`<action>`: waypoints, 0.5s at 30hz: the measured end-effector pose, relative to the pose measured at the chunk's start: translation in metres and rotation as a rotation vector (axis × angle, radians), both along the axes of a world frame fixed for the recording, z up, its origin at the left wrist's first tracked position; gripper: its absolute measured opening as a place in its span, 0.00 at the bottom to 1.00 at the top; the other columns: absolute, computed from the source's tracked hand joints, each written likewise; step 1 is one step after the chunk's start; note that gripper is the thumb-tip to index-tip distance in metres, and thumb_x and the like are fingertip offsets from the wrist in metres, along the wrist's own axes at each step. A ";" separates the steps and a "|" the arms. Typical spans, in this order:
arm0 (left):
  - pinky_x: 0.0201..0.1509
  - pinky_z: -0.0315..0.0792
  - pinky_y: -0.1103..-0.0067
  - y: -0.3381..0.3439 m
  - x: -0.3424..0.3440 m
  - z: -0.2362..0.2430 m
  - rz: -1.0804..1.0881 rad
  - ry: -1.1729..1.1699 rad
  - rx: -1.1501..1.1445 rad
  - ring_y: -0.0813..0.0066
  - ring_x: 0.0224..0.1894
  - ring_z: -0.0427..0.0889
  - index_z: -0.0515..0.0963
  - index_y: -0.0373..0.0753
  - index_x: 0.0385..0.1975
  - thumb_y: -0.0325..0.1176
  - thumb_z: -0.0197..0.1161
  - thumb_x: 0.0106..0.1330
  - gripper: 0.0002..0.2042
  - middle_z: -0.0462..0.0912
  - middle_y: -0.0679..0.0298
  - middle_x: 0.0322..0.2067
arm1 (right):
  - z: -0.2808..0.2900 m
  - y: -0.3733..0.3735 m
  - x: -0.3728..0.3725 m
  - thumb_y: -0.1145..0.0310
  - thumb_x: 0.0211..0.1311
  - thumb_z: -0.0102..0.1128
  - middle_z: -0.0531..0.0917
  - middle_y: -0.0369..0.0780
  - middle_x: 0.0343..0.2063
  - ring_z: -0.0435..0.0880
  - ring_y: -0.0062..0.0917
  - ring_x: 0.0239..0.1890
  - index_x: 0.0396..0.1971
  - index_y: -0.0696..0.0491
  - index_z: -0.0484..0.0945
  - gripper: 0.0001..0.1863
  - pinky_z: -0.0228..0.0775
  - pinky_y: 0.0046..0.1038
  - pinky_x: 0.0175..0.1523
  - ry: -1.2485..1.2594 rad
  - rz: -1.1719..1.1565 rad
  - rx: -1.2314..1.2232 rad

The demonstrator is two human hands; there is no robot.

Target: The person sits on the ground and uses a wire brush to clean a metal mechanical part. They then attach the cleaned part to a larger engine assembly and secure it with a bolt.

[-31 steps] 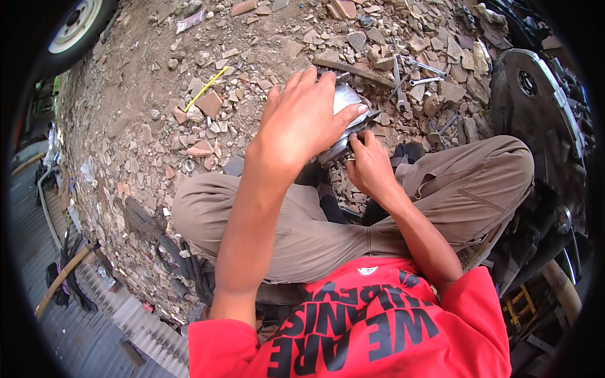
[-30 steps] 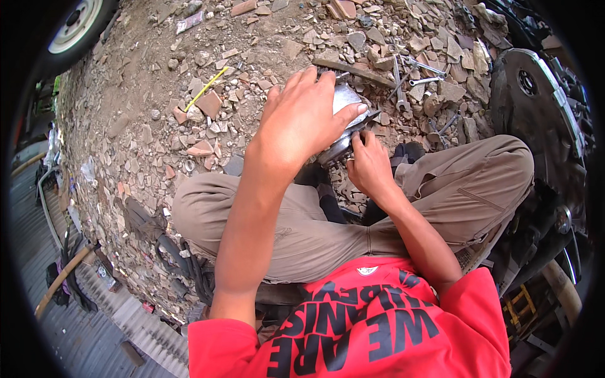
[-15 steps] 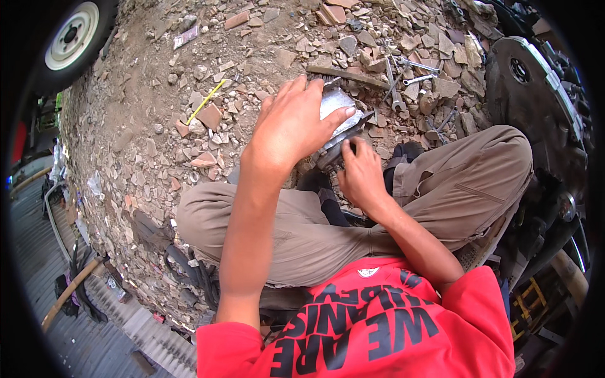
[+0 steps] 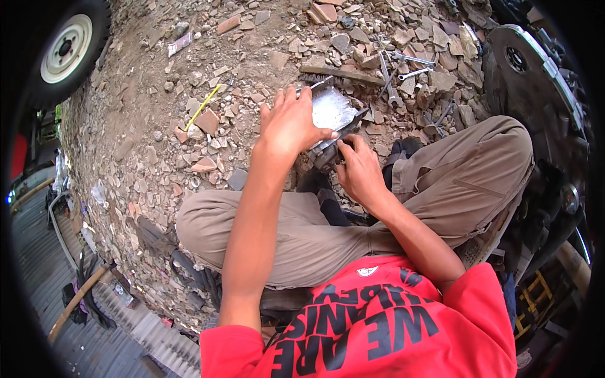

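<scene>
Silvery metal part (image 4: 334,111) sits between the 2 hands, above the rubble (image 4: 205,165). The left hand (image 4: 287,125) grasps its left side, thumb by the near edge. The right hand (image 4: 360,169) has its bent fingertips at the near right end; I cannot tell whether they pinch it. Wrenches (image 4: 392,94) lie beyond, to the right.

Left fingers (image 4: 291,102) grip a silvery metal part (image 4: 333,109), right fingers (image 4: 350,148) at its near edge, wrenches (image 4: 386,75) beyond.
</scene>
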State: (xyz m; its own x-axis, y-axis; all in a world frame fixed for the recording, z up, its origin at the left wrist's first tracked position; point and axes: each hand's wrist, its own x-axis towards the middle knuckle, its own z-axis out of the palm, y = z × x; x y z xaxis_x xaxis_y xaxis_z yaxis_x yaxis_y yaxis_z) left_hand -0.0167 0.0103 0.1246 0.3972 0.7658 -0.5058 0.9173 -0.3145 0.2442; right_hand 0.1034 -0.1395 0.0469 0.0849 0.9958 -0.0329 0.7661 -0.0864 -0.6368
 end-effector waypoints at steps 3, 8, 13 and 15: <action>0.74 0.50 0.51 0.005 0.005 -0.018 0.014 0.142 -0.103 0.51 0.75 0.52 0.51 0.39 0.73 0.60 0.80 0.36 0.64 0.52 0.45 0.72 | -0.016 0.004 0.025 0.75 0.54 0.57 0.77 0.55 0.44 0.78 0.49 0.48 0.48 0.64 0.78 0.20 0.71 0.44 0.52 0.065 0.008 -0.111; 0.73 0.47 0.46 0.010 0.008 -0.047 -0.018 0.194 -0.150 0.45 0.74 0.51 0.44 0.41 0.75 0.64 0.80 0.34 0.69 0.51 0.43 0.72 | -0.010 0.016 0.050 0.73 0.58 0.61 0.82 0.52 0.33 0.82 0.48 0.39 0.39 0.61 0.81 0.11 0.73 0.43 0.44 0.213 -0.217 -0.106; 0.74 0.46 0.47 0.010 0.024 -0.065 0.002 0.181 -0.080 0.44 0.75 0.48 0.41 0.40 0.75 0.67 0.77 0.35 0.69 0.50 0.43 0.72 | -0.003 0.023 0.058 0.71 0.55 0.65 0.83 0.51 0.31 0.82 0.47 0.38 0.31 0.60 0.80 0.08 0.72 0.41 0.44 0.223 -0.378 -0.150; 0.73 0.45 0.43 0.011 0.032 -0.072 -0.018 0.155 -0.065 0.44 0.75 0.47 0.41 0.39 0.75 0.68 0.75 0.38 0.68 0.51 0.42 0.72 | -0.020 0.018 0.063 0.74 0.51 0.65 0.82 0.51 0.32 0.81 0.47 0.39 0.33 0.62 0.81 0.10 0.73 0.40 0.46 0.221 -0.308 -0.076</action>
State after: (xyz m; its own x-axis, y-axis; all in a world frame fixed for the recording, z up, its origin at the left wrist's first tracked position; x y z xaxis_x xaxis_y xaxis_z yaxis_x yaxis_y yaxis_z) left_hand 0.0151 0.0208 0.0530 0.3238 0.7232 -0.6100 0.9399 -0.3194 0.1203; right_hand 0.1665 -0.1210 0.0271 0.3622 0.9189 -0.1566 0.5420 -0.3443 -0.7666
